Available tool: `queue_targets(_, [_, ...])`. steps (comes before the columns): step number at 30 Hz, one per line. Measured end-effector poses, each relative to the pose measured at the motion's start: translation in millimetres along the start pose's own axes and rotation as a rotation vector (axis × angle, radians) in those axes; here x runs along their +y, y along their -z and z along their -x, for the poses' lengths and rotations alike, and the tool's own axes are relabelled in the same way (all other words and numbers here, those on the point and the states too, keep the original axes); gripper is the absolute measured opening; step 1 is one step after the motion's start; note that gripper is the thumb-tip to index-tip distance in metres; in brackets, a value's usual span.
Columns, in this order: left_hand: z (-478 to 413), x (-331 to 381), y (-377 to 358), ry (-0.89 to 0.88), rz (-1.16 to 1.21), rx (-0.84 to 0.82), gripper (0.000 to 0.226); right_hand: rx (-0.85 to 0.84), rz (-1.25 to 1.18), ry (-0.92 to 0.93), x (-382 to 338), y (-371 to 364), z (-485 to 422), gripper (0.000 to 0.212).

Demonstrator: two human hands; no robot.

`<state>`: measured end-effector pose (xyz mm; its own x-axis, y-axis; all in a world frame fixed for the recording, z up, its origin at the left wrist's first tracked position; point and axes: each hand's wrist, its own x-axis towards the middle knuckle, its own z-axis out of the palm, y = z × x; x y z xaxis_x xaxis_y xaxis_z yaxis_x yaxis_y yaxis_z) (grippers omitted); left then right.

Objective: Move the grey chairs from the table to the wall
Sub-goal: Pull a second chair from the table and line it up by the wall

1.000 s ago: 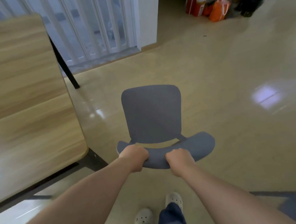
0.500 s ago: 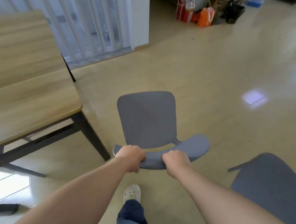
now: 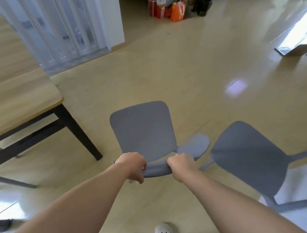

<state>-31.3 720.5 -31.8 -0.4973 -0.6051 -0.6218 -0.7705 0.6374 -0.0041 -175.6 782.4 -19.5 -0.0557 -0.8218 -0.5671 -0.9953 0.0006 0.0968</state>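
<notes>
A grey chair [image 3: 143, 131] is in front of me, seen from above, its seat pointing away. My left hand [image 3: 132, 165] and my right hand [image 3: 181, 164] both grip the curved top of its backrest. A second grey chair [image 3: 246, 157] stands close on the right, almost touching the first one's backrest end. The wooden table [image 3: 17, 100] with black legs is at the left, apart from both chairs.
White folding doors [image 3: 61, 28] and a white wall corner [image 3: 113, 17] stand beyond the table. Red and orange bags [image 3: 168, 6] and other clutter sit at the far wall. A cardboard box [image 3: 300, 50] lies at the right. My white shoes [image 3: 162, 232] are below.
I have carried the held chair away from the table and turned to the right. The second grey chair has come further into view on the right.
</notes>
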Motion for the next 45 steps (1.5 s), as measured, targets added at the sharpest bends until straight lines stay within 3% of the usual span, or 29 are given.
queue_targets(12, [59.8,-13.7,-41.4,-0.197,-0.077,0.046,0.032,0.001,-0.055,-0.185,-70.2,-34.7,67.8,0.032])
queue_targets(16, [77.0,1.6,-42.9,-0.276,-0.078,0.06,0.028,0.019,-0.083,-0.23,-70.2,-43.0,93.7,0.007])
queue_targets(22, [89.6,46.5,-50.6,-0.395,-0.03,0.029,0.03,0.025,-0.167,-0.355,-52.8,-70.7,132.4,0.027])
queue_targets(25, [94.2,72.9,-57.0,-0.384,0.02,0.073,0.028,0.084,-0.306,-0.429,-45.0,-87.0,154.4,0.02])
queue_targets(31, [106.6,127.6,-69.9,-0.342,0.159,0.155,0.026,0.194,-0.535,-0.54,-26.9,-122.0,185.8,0.042])
queue_targets(36, [117.5,161.3,-75.0,-0.38,0.164,0.062,0.026,0.431,-0.889,-0.777,-26.2,-140.8,197.5,0.031])
queue_targets(38, [116.9,162.0,-69.4,-0.4,0.178,-0.023,0.032,0.491,-1.096,-0.899,-29.0,-139.3,193.7,0.04])
queue_targets(41, [119.5,152.3,-56.5,-0.377,0.33,-0.171,0.034,0.445,-1.531,-0.992,-32.2,-139.6,177.4,0.06])
queue_targets(43, [123.3,146.7,-55.0,-0.353,0.387,-0.187,0.038,0.378,-1.963,-1.031,-31.9,-139.8,166.3,0.042])
queue_targets(45, [124.9,147.3,-58.9,-0.356,0.371,-0.146,0.039,0.351,-2.266,-1.043,-31.4,-139.7,161.5,0.043])
